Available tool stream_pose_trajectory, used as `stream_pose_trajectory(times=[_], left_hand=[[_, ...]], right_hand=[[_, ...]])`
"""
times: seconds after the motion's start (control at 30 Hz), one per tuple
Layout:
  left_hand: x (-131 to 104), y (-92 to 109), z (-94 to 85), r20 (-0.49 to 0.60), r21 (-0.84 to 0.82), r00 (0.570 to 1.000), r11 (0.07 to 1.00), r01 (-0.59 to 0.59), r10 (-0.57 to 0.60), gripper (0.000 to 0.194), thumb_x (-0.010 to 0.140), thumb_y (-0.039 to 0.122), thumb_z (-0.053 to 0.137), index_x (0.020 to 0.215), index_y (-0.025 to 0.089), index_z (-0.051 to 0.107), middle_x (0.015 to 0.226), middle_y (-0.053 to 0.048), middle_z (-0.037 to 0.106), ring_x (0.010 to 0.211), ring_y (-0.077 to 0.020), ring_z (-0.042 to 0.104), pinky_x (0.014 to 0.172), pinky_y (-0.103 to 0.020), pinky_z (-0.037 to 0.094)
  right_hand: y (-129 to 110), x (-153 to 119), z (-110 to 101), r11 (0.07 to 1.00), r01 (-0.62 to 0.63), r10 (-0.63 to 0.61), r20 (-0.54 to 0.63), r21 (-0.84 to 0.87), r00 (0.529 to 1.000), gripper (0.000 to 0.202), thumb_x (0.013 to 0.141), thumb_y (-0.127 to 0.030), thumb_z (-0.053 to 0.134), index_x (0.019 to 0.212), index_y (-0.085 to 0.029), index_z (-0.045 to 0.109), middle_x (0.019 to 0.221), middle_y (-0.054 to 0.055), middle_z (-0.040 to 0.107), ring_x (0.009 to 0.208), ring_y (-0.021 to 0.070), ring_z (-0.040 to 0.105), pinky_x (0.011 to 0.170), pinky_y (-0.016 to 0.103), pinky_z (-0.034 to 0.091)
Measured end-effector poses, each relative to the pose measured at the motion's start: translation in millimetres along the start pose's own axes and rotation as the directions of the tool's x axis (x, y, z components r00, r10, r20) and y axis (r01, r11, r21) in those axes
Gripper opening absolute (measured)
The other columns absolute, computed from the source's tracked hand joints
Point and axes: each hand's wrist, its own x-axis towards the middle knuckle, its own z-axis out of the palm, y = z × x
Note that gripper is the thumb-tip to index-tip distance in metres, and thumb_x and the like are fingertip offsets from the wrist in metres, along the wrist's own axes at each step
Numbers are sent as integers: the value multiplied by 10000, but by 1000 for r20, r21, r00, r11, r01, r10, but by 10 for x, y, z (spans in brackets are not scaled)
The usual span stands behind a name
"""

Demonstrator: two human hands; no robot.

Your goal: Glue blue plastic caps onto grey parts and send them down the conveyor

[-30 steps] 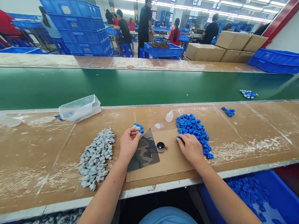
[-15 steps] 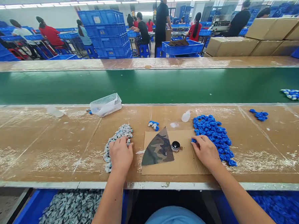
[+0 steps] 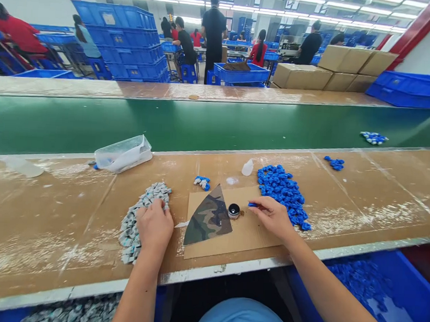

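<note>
My left hand [image 3: 155, 225] rests at the right side of a heap of small grey pieces [image 3: 132, 224], its fingers bent together; what they grip, if anything, is hidden. My right hand [image 3: 272, 217] pinches a small blue piece [image 3: 252, 205] above a cardboard sheet [image 3: 247, 235], left of a heap of blue pieces [image 3: 280, 188]. Between the hands lie a camouflage-patterned cloth wedge [image 3: 210, 218] and a small round black-topped container [image 3: 234, 210]. A few blue and white pieces [image 3: 202, 182] sit behind the cloth.
A clear plastic box [image 3: 123, 154] and a small translucent bottle [image 3: 248, 167] stand toward the green belt [image 3: 202, 124]. More blue pieces [image 3: 334, 163] lie at right. Blue bins [image 3: 410, 286] are below the table edge. People, stacked crates [image 3: 123, 41] and cartons [image 3: 302, 76] are beyond.
My right hand has moved left from the blue heap, with a blue piece now visible in its fingertips. My left hand stays at the grey heap. The camera view has turned right.
</note>
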Motion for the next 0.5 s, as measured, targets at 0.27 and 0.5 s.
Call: stream_pose_trajectory(times=[0.27, 0.5], left_hand=[[-258, 155, -15, 57, -570, 997, 819, 72, -48, 277, 753, 344, 513, 951, 181, 617, 878, -93, 625, 777, -228, 594, 773, -392, 489], [-528, 498, -13, 439, -842, 898, 337, 421, -26, 379, 633, 403, 726, 931, 182, 647, 782, -25, 659, 739, -153, 615, 727, -283, 507]], right_hand=[[-206, 39, 65, 993, 32, -39, 57, 114, 998, 207, 857, -197, 586, 1026, -234, 700, 955, 42, 738, 845, 176, 690, 778, 307, 571], [-215, 74, 74, 993, 75, -84, 100, 88, 991, 244, 863, -144, 587, 1043, -258, 705, 996, 30, 737, 917, 178, 688, 824, 312, 558]])
